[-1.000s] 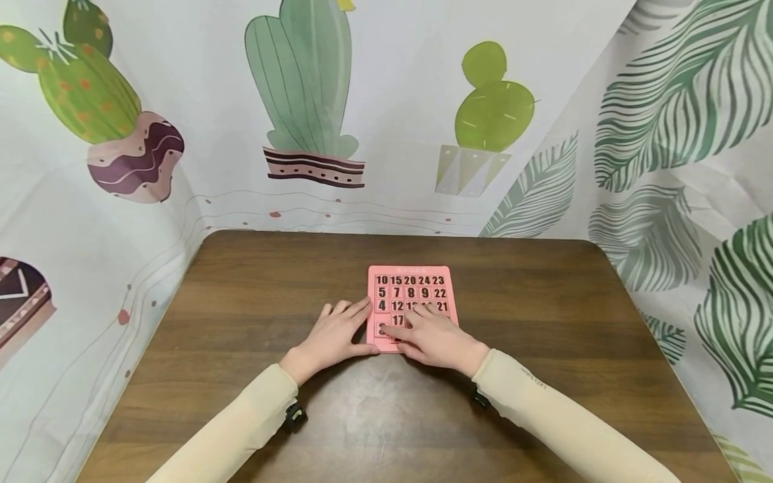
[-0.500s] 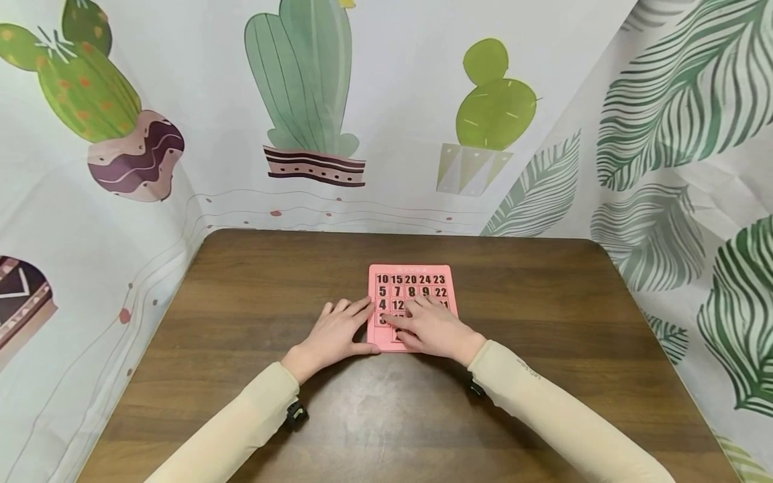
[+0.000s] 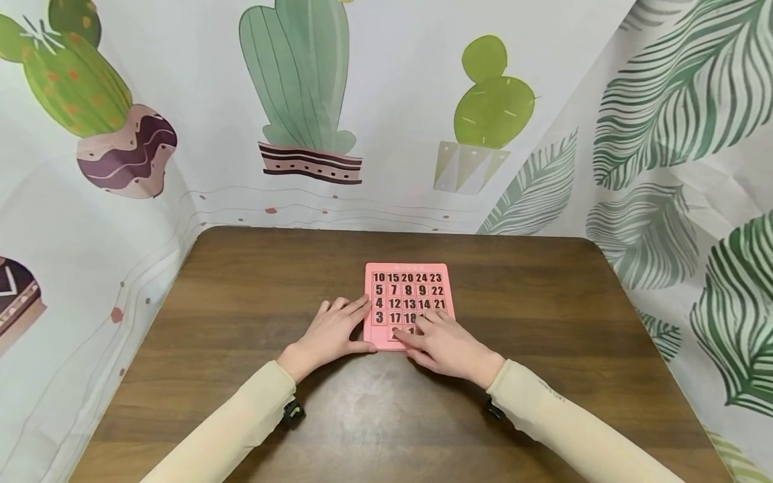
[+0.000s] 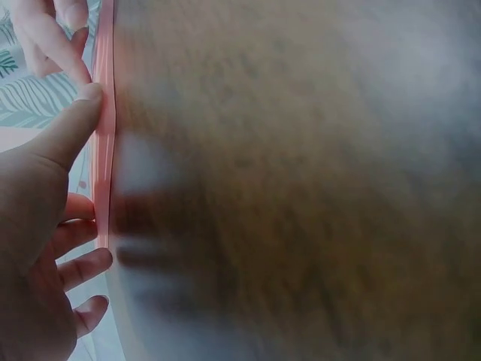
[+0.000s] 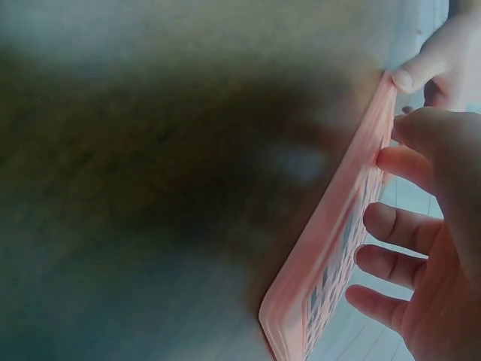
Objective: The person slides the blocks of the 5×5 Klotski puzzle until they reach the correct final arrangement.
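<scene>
A pink number slide puzzle [image 3: 410,266] lies flat on the table, its black-numbered tiles set in rows. The bottom left slot has no tile. My left hand [image 3: 331,333] holds the puzzle at its lower left, thumb at the front corner and index fingertip along the left side. In the left wrist view the thumb [image 4: 71,124] rests on the pink edge. My right hand [image 3: 449,345] lies over the lower right, covering some tiles. Its index fingertip touches a bottom-row tile [image 3: 394,333] just right of the gap, and its other fingers are loosely extended.
The brown wooden table [image 3: 272,268] reaches around the puzzle on all sides. Behind it hangs a white cloth [image 3: 398,100] printed with cacti and leaves. Both sleeved forearms come in from the front edge.
The right index finger slid the 3 tile up the left column into the fourth row, leaving the corner slot bare. It then shifted down and right onto the neighbouring tile. The left hand stayed put.
</scene>
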A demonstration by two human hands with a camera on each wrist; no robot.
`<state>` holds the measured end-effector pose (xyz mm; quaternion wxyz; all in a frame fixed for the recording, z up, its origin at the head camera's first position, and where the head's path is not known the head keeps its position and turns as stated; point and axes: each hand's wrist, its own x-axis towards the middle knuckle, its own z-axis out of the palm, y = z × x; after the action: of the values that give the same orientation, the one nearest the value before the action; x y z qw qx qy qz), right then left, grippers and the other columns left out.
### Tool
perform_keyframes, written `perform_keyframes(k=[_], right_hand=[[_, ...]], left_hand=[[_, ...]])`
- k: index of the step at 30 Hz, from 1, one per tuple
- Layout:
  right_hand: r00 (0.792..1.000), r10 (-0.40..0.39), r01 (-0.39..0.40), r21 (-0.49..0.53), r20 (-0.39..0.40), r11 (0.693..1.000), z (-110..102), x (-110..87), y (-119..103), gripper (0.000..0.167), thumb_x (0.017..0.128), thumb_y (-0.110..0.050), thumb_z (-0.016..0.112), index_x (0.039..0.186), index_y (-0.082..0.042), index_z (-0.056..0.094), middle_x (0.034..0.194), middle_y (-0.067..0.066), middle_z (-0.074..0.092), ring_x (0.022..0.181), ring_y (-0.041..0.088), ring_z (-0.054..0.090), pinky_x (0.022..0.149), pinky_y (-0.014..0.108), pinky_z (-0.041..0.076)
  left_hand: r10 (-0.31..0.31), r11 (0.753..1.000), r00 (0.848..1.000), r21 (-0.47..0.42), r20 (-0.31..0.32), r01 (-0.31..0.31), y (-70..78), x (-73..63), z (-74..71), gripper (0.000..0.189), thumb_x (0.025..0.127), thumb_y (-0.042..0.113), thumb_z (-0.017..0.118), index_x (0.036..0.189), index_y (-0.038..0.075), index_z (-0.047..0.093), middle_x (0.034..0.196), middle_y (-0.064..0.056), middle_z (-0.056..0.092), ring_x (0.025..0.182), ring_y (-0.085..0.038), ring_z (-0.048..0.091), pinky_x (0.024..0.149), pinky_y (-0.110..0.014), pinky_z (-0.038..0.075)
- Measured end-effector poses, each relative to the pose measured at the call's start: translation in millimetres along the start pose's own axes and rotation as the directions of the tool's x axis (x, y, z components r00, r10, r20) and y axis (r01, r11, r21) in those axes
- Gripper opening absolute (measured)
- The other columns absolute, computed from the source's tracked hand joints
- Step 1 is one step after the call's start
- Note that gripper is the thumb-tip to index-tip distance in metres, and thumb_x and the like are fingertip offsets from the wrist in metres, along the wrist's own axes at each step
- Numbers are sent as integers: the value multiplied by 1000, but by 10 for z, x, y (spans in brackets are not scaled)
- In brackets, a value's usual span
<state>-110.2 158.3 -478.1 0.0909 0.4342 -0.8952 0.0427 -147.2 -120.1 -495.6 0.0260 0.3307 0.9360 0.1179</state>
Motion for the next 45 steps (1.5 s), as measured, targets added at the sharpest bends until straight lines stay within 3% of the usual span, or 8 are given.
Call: perform_keyframes(k=[16,23,28,33,40,45], right_hand=[[999,1,1,-60,43,998,41,168,-167,43,99,-38,68,140,-24,68,99,5,64,101,27,58,94,50,47],[1000,9,-9,-16,24,1000,-36,8,-76,41,100,-35,67,139,-22,68,98,2,62,104,28,58,99,51,47],[999,41,-42,-7,-17,999,-75,-211,35,39,97,-32,72,133,-19,73,91,1,59,95,26,55,91,45,46],[998,64,-64,18,-6,998,-72,-334,57,38,96,-32,73,132,-20,74,83,-3,51,85,22,48,86,43,44],[999,44,-44,-19,9,999,12,-265,-6,41,98,-34,71,136,-19,71,93,1,60,91,25,53,87,44,45],[1000,19,-18,-41,14,999,47,-157,-77,42,98,-36,69,137,-19,70,90,1,57,90,25,53,87,45,45]], left_hand=[[22,1000,999,-6,-35,-22,15,2,17,93,86,67,71,154,7,51,161,-10,47,122,-30,52,90,-47,38],[-3,1000,1000,-12,2,3,34,-18,-16,93,87,66,72,155,7,50,163,-10,44,124,-30,51,93,-47,36],[6,1000,1000,-12,-8,-6,22,-4,-3,95,86,66,73,155,7,50,162,-11,44,124,-30,51,93,-47,36],[14,1000,1000,0,-6,-14,-8,2,1,95,86,67,72,156,7,49,163,-11,44,123,-29,51,92,-45,37],[12,1000,1000,-12,0,-12,-11,-4,-25,95,86,67,73,156,6,49,163,-12,44,123,-29,51,92,-45,38],[11,1000,1000,-14,0,-11,-12,-14,-15,94,87,66,73,156,6,49,162,-12,44,123,-30,51,92,-45,38]])
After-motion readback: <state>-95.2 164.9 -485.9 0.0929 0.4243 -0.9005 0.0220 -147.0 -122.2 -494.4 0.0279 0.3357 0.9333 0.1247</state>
